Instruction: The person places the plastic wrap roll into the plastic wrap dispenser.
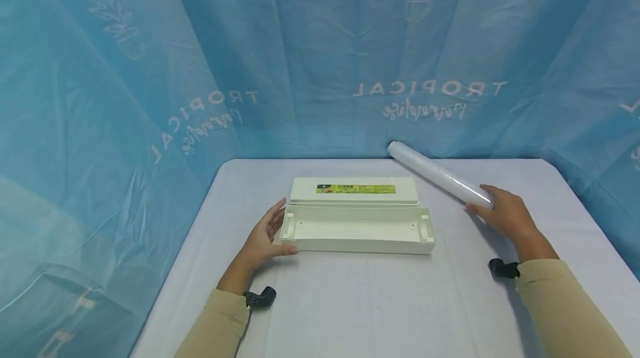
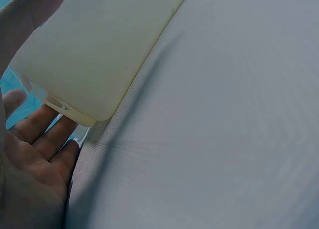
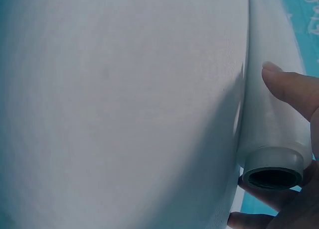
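Observation:
A cream plastic cling film box (image 1: 358,245) lies on the table with its long tray facing up, nothing inside. Its lid (image 1: 354,194), bearing a yellow-green label, is folded back behind the tray. My left hand (image 1: 264,238) spans the tray's left end, thumb at the front corner and fingers around the end wall. In the left wrist view, fingertips meet the box end (image 2: 99,55). Off to the right, my right hand (image 1: 505,213) grips the near end of a cling film roll (image 1: 435,172), thumb along one side. The roll slants away to the back edge; its hollow core (image 3: 274,162) shows in the right wrist view.
A white cloth covers the table (image 1: 350,302). Blue curtains (image 1: 320,58) with printed lettering hang right behind the table's back edge and at both sides. Each wrist wears a small black camera, such as the left wrist camera (image 1: 261,297).

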Demonstrator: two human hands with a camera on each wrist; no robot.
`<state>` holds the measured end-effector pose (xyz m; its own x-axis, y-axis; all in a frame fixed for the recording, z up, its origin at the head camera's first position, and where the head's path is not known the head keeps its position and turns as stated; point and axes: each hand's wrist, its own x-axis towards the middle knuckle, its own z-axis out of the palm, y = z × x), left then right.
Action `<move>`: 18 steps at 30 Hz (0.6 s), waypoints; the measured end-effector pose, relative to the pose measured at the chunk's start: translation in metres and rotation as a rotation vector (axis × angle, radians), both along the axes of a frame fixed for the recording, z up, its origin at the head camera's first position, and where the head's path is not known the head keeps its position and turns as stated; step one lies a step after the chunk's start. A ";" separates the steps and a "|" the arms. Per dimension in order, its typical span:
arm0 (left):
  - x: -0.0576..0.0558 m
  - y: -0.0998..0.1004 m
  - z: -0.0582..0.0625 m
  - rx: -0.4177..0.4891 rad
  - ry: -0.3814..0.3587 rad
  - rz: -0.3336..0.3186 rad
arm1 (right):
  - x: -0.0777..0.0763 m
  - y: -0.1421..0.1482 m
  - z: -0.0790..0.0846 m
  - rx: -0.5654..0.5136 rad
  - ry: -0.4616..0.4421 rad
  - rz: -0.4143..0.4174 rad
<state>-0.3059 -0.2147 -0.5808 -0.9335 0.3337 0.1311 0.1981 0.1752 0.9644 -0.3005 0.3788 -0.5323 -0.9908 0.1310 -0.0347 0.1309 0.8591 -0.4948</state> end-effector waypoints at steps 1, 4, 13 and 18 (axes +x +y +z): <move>0.000 0.000 0.000 0.000 -0.004 0.001 | 0.001 0.000 0.000 0.002 0.002 0.000; 0.001 0.001 0.001 0.001 -0.016 0.008 | 0.002 0.002 -0.002 0.004 0.010 0.005; 0.002 0.001 0.002 -0.017 -0.021 0.019 | 0.005 0.003 -0.002 -0.011 0.035 -0.005; 0.001 0.000 0.003 -0.030 -0.014 0.017 | 0.006 0.003 -0.004 -0.029 0.029 -0.032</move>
